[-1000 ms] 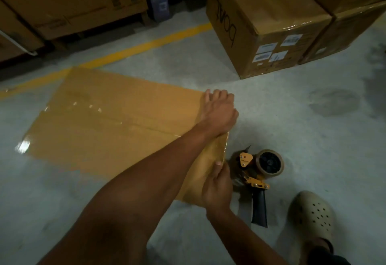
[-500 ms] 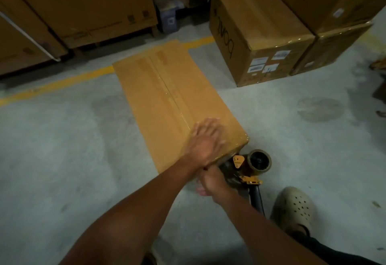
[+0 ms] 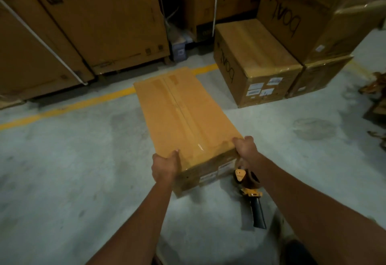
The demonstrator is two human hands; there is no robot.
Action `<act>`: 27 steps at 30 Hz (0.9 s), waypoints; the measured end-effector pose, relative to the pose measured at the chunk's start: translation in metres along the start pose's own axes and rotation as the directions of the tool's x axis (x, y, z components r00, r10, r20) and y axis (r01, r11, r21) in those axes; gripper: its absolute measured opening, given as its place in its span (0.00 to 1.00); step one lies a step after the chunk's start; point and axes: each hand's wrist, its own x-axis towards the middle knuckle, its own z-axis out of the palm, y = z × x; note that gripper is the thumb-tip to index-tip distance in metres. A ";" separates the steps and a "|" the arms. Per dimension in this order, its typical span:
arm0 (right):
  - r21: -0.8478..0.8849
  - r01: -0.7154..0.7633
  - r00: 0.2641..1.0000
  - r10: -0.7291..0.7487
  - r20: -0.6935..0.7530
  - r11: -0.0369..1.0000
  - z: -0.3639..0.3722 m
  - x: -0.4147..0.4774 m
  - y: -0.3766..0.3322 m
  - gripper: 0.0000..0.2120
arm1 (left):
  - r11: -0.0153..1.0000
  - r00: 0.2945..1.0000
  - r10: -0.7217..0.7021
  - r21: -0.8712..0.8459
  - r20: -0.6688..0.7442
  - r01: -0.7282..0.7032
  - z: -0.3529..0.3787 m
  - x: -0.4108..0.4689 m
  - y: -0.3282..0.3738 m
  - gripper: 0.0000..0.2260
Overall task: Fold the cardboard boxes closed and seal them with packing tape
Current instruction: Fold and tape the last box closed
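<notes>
I see the long box [image 3: 188, 118] stretching away across the floor [image 3: 73, 170]. My left hand [image 3: 166, 165] and right hand [image 3: 246, 150] each grip a near corner; the tape gun [image 3: 248, 185] lies just beside.

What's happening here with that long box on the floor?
A person grips the near end of a long cardboard box, left hand on its near left corner and right hand on its near right corner. The flaps are closed and clear tape runs along the top seam. The tape dispenser lies unheld on the concrete floor beside that right corner. Other sealed boxes stand behind.
</notes>
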 end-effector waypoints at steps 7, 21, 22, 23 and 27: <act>0.131 0.125 0.980 -0.102 -0.172 0.984 -0.022 -0.078 -0.063 0.21 | 0.982 0.985 0.173 -0.076 0.022 -0.171 -0.074 -0.025 0.082 0.19; 0.384 0.446 0.875 -0.305 -0.376 0.809 -0.165 -0.138 -0.143 0.11 | 0.851 0.877 0.479 -0.262 0.033 -0.455 -0.080 -0.131 0.226 0.14; 0.379 0.463 0.863 -0.311 -0.397 0.802 -0.176 -0.130 -0.149 0.11 | 0.831 0.859 0.512 -0.273 0.031 -0.485 -0.070 -0.134 0.241 0.14; 0.376 0.485 0.850 -0.324 -0.415 0.789 -0.187 -0.120 -0.156 0.10 | 0.814 0.843 0.537 -0.282 0.034 -0.508 -0.057 -0.134 0.257 0.14; 0.409 0.525 0.828 -0.336 -0.449 0.747 -0.224 -0.070 -0.183 0.12 | 0.777 0.799 0.597 -0.299 0.072 -0.554 0.004 -0.126 0.313 0.13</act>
